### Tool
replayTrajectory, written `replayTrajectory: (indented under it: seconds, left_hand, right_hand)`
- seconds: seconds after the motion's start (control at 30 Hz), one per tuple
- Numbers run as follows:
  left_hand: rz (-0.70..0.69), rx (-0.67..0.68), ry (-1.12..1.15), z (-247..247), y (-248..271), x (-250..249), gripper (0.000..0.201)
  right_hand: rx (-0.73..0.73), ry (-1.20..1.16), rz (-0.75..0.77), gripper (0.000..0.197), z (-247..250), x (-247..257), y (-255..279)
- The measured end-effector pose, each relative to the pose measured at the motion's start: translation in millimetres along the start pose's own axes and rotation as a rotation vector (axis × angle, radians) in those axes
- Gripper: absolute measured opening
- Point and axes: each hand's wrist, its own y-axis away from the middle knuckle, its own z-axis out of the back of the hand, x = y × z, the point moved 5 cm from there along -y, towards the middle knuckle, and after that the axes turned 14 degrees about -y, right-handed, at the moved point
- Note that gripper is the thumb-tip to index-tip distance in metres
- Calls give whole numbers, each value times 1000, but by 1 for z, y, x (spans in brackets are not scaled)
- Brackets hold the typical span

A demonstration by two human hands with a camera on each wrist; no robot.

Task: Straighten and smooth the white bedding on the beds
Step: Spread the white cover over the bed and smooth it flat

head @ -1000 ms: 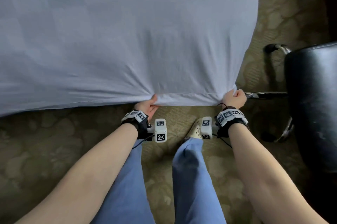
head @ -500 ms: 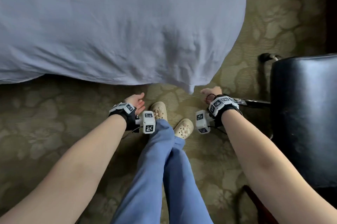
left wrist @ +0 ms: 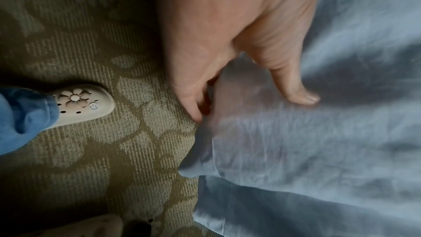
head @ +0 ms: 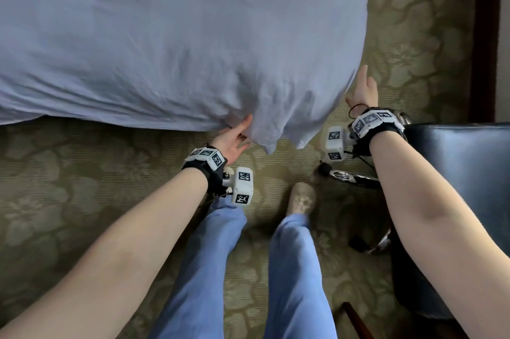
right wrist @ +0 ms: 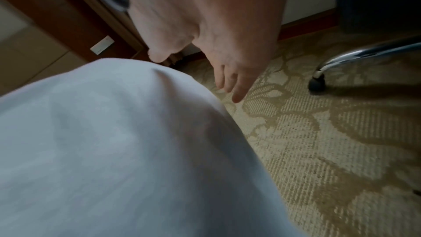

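The white bedding (head: 179,35) fills the upper part of the head view, and its loose corner (head: 271,142) hangs over the carpet. My left hand (head: 240,133) pinches the bedding just left of that corner. In the left wrist view the thumb (left wrist: 303,95) lies on top of the fabric (left wrist: 318,151) and the fingers (left wrist: 193,109) sit at its edge, partly under it. My right hand (head: 363,87) is open with straight fingers beside the bedding's right edge. The right wrist view shows that hand (right wrist: 223,71) over the carpet, next to the bedding (right wrist: 102,142), holding nothing.
A black leather chair (head: 463,200) with a chrome wheeled base (head: 347,176) stands close at the right. Patterned carpet (head: 69,173) lies below the bed's edge. My beige shoe (head: 300,200) is near the hanging corner. Dark wooden trim (head: 485,35) runs along the far right.
A second ago both hands held the bedding's hem, then they let go. The left hand now pinches the fabric near the corner, and the right hand has moved up along the right edge, open.
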Motion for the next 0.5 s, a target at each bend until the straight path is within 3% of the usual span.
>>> replayTrajectory:
  seconds: [0.07, 0.17, 0.3, 0.4, 0.5]
  left_hand:
    - [17, -25, 10, -6, -5, 3, 28]
    - [22, -75, 28, -11, -13, 10, 48]
    - [7, -146, 125, -25, -22, 21, 45]
    - [0, -207, 220, -40, -27, 30, 62]
    - [-12, -207, 232, -64, -21, 31, 51]
  right_hand:
    - [64, 85, 15, 92, -7, 9, -1]
    - [165, 186, 19, 100, -19, 15, -11]
    - [261, 60, -170, 138, -20, -10, -53]
    - [360, -90, -241, 118, -7, -17, -55]
    - [538, -189, -352, 83, 10, -9, -13]
